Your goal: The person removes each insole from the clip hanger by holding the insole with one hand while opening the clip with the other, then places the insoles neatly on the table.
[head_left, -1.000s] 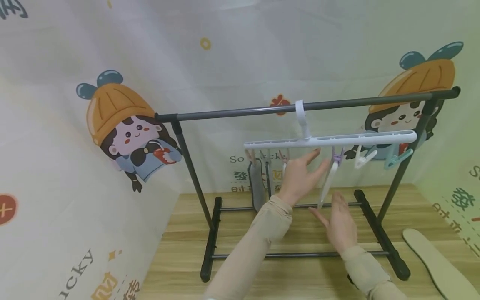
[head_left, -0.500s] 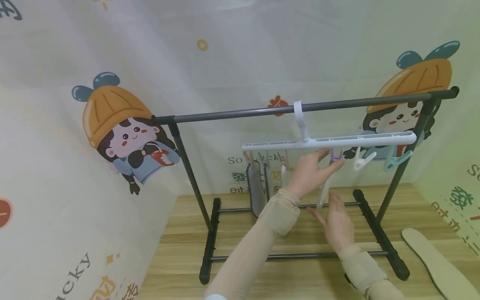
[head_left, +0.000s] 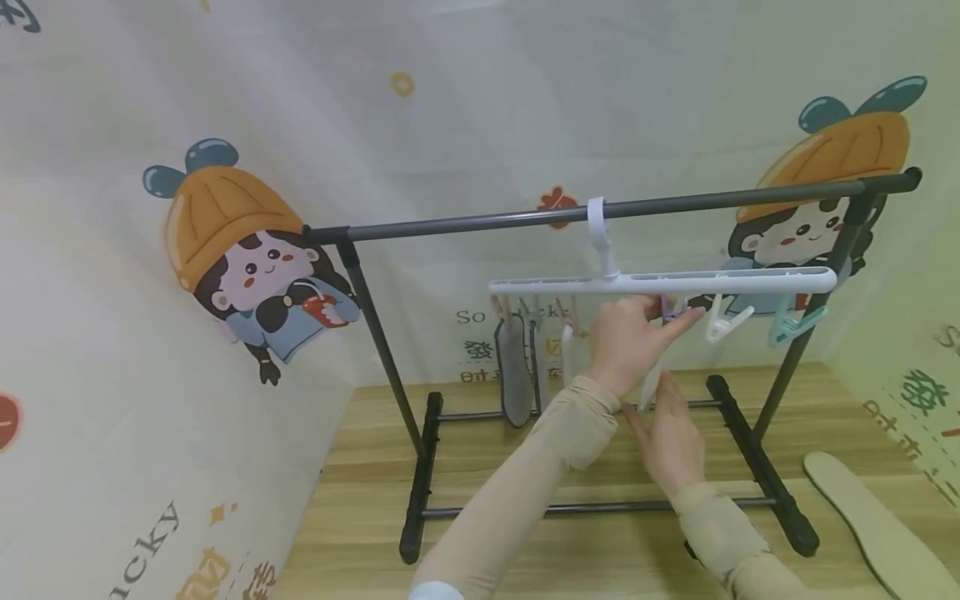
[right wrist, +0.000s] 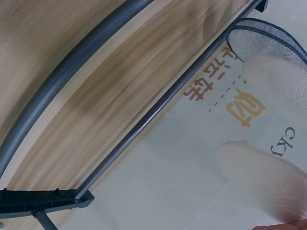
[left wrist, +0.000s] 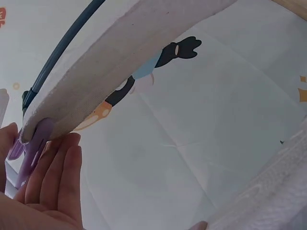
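Note:
My left hand (head_left: 628, 342) pinches a purple clothespin (left wrist: 38, 143) under the white clip hanger (head_left: 720, 282), thumb on one side and fingers on the other. In the left wrist view this clothespin sits on the end of a white insole (left wrist: 100, 72). Below, my right hand (head_left: 675, 442) is beside the insole's lower end, its fingers straight and the thumb apart. Only fingertips (right wrist: 288, 226) of it show in the right wrist view, close to a pale insole (right wrist: 264, 177). Farther left, a grey insole with a dark edge (head_left: 516, 371) and a white insole (head_left: 567, 354) hang from clothespins.
The hanger hooks over the top bar of a dark rack (head_left: 465, 223) standing on a wooden table (head_left: 360, 467). White (head_left: 726, 321) and teal (head_left: 795, 323) clothespins hang at the right. Another insole (head_left: 877, 525) lies on the table right of the rack. Printed cloth (head_left: 450, 150) surrounds everything.
My left hand has moved right to the purple clothespin, its thumb now across it. My right hand stays by the insole's lower end, shifting only slightly upward.

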Available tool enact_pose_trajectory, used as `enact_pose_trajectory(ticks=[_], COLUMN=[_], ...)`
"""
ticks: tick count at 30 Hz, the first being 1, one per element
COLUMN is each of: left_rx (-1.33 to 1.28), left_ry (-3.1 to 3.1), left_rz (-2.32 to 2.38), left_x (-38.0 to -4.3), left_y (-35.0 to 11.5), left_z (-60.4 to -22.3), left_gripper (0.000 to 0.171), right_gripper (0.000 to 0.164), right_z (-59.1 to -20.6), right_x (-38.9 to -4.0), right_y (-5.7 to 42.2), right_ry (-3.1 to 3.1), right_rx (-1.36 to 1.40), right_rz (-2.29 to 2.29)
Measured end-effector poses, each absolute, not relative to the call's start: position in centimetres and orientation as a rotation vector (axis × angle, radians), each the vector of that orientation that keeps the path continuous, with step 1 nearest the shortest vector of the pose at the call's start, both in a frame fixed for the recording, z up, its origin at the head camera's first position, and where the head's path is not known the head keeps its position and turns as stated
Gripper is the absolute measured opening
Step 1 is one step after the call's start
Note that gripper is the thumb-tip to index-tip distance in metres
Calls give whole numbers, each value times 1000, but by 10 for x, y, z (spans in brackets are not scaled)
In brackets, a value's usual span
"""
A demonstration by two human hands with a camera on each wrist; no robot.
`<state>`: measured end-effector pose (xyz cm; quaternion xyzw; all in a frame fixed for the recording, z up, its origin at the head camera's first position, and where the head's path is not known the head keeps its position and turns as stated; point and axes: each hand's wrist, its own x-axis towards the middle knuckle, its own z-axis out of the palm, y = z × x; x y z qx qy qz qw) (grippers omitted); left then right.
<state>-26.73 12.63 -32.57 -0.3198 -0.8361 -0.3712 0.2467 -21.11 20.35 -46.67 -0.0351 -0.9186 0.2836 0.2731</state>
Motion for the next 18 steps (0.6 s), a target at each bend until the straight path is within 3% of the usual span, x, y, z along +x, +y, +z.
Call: enact_pose_trajectory(ticks=[18], left_rx=[-824], left_ry=[-2170], left_rz=[-855], left_x=[-267], left_y=[117], left_z=[-330], left_gripper=[32], right_gripper=[50], right_z=[-476], right_x=[-209], right_y=[203], right_ry=[-2388], right_rx=[-123], right_rz=[752])
